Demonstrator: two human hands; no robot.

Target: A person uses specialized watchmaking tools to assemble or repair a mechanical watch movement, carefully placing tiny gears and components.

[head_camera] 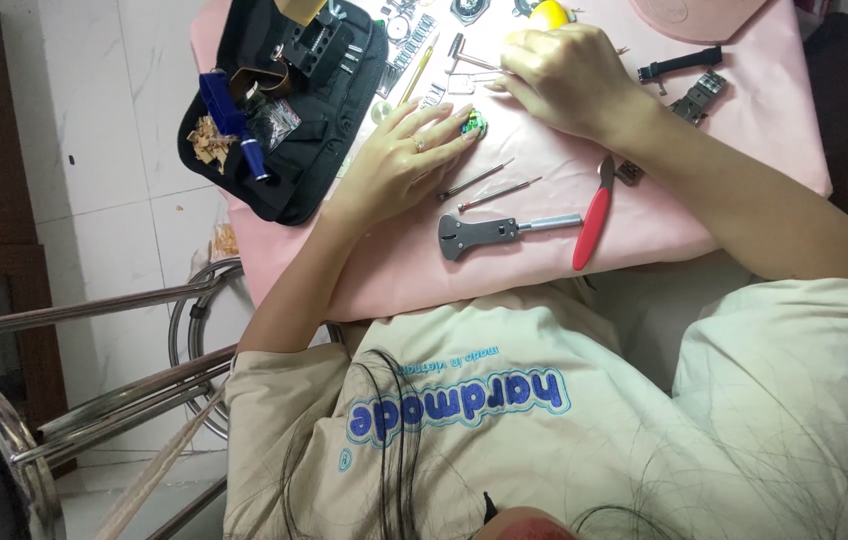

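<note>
My left hand (399, 160), with a ring on one finger, lies flat on the pink cloth (744, 150). Its fingertips pin down a small green piece (475, 124). Just above and to the right of that piece, my right hand (559, 75) is curled around a thin metal tool (472, 63) whose tip points left. The two hands nearly touch over the green piece. What lies beneath my right palm is hidden.
A black tool case (284, 100) with a blue-handled tool (234, 125) lies open at the left. Near me lie two thin metal picks (489, 187), a grey case wrench (494, 232) and red-handled pliers (592, 215). A black strap (679, 65) is at the right. Metal chair tubes (94, 400) stand lower left.
</note>
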